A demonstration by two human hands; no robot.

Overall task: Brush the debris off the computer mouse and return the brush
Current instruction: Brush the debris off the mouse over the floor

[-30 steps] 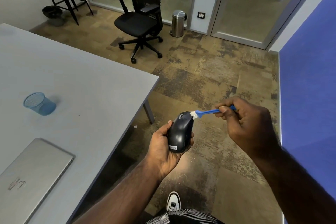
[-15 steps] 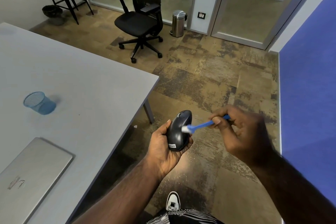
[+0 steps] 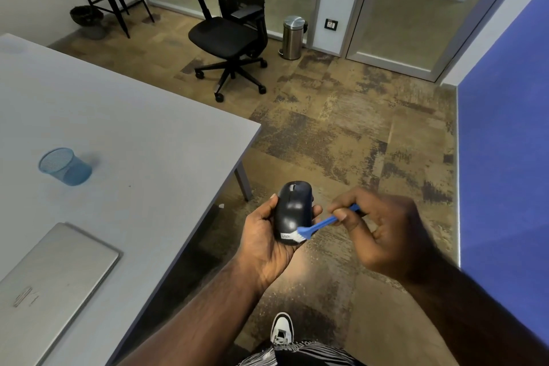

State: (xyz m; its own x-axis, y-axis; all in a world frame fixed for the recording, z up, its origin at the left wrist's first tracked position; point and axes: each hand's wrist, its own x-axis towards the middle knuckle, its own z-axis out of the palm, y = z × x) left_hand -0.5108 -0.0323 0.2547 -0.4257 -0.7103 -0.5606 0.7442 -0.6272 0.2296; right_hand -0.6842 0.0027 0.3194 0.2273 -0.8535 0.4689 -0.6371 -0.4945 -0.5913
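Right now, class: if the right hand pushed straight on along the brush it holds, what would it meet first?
The mouse: the right hand points its brush at the mouse's near end, bristles apparently touching already.

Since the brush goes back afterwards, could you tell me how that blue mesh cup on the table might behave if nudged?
The mesh cup looks light, so it would probably slide or tip. It appears empty and stands on bare table.

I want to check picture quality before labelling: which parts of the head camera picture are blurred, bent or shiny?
Head view: the right hand is smeared by motion blur, while the left hand, mouse and brush are fairly sharp; the wide lens bends the door frames and the table edge; soft highlights sit on the mouse top and the metal bin.
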